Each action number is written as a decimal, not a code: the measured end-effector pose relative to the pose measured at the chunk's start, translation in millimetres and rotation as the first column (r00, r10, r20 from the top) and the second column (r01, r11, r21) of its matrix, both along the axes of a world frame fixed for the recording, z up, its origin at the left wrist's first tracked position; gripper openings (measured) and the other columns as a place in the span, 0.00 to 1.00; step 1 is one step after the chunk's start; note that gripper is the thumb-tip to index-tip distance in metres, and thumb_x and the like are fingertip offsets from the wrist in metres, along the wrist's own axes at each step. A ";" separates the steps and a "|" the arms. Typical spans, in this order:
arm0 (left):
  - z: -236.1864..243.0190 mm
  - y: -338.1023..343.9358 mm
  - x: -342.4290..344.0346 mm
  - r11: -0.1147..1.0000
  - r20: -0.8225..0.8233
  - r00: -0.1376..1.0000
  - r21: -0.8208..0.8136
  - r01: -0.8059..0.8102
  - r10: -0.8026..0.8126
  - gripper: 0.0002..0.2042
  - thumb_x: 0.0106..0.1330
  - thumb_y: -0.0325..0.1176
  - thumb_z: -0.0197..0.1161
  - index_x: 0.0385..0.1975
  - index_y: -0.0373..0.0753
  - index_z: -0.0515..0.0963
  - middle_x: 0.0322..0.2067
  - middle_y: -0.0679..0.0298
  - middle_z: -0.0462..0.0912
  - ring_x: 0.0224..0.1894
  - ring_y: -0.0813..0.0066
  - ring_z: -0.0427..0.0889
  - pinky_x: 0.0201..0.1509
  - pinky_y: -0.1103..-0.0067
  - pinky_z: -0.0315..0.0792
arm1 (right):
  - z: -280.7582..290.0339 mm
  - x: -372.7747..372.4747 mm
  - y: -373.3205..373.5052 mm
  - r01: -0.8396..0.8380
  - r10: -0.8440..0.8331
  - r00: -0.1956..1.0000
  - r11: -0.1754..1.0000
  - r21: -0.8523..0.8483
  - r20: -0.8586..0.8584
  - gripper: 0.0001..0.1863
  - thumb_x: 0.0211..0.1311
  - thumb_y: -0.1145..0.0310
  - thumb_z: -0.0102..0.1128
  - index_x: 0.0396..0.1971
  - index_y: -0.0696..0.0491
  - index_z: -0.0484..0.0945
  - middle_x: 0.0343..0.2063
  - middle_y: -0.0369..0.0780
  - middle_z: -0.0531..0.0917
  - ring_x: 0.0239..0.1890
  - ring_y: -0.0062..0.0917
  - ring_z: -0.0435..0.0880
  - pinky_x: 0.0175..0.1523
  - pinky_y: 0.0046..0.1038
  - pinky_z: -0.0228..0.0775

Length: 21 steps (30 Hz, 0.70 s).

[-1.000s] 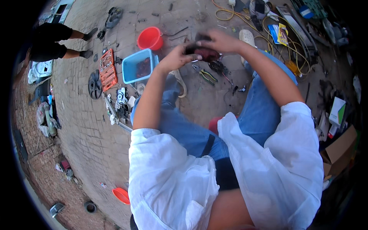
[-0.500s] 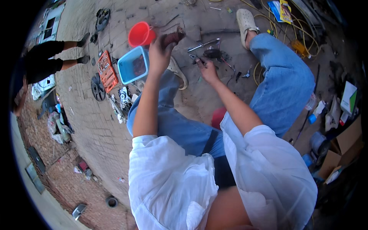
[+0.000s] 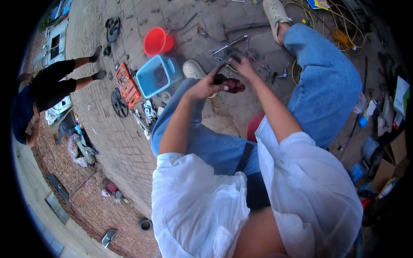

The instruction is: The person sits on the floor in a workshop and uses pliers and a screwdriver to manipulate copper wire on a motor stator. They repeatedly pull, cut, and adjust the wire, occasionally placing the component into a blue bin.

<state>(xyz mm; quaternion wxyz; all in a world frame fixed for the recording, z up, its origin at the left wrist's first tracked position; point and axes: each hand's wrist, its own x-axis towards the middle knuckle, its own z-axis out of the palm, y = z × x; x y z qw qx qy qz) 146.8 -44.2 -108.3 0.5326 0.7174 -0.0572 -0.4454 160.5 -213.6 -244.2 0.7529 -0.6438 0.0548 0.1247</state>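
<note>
A dark red piece (image 3: 235, 85) sits just above the centre of the frame, in the left hand (image 3: 201, 90). It is a short, rounded lump, its surface rough and mottled, with lighter reddish flecks and near-black patches; its end near the fingers merges into shadow. The free end points toward the right of the frame.

The left hand's grip is closed around the piece, the thumb lying along its near side and the fingers wrapping its far side. The right hand (image 3: 243, 69) is just above and to the right, its fingers curled beside something dark; blur hides the outline, so whether that grip holds it cannot be told.

Beyond the hands, a metal tool (image 3: 230, 44) lies on the paved floor (image 3: 206, 17) at upper centre. Left of the hands stands a light blue bin (image 3: 174, 71) with dark reddish material (image 3: 161, 75) inside, near a red bucket (image 3: 158, 41) and an orange tool case (image 3: 127, 86) in the upper left.
</note>
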 end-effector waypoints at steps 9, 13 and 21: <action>27.3 -2.6 12.1 0.908 -0.085 0.938 -0.237 -0.346 0.335 0.26 0.62 0.35 0.62 0.60 0.37 0.65 0.48 0.64 0.76 0.40 0.81 0.75 0.31 0.86 0.69 | -46.1 -5.4 -0.3 -0.159 0.217 0.976 0.591 -0.791 -0.034 0.49 0.39 0.67 0.75 0.63 0.50 0.55 0.63 0.48 0.58 0.66 0.44 0.56 0.64 0.41 0.60; 43.2 1.0 10.5 0.875 -0.100 0.913 -0.262 -0.408 0.396 0.28 0.61 0.38 0.63 0.60 0.34 0.64 0.49 0.61 0.75 0.47 0.76 0.74 0.42 0.82 0.72 | -35.0 10.4 -8.1 -0.255 0.280 0.953 0.527 -0.810 -0.118 0.47 0.39 0.66 0.75 0.63 0.44 0.59 0.63 0.51 0.58 0.66 0.46 0.56 0.64 0.41 0.59; 120.1 -1.0 8.1 0.737 0.067 0.865 -0.560 -0.380 0.497 0.34 0.58 0.41 0.66 0.59 0.26 0.63 0.54 0.54 0.72 0.57 0.66 0.72 0.62 0.71 0.64 | 3.7 17.7 -7.9 -0.418 0.433 0.901 0.849 -0.322 -0.028 0.58 0.24 0.51 0.81 0.59 0.57 0.59 0.59 0.57 0.63 0.62 0.44 0.64 0.64 0.37 0.59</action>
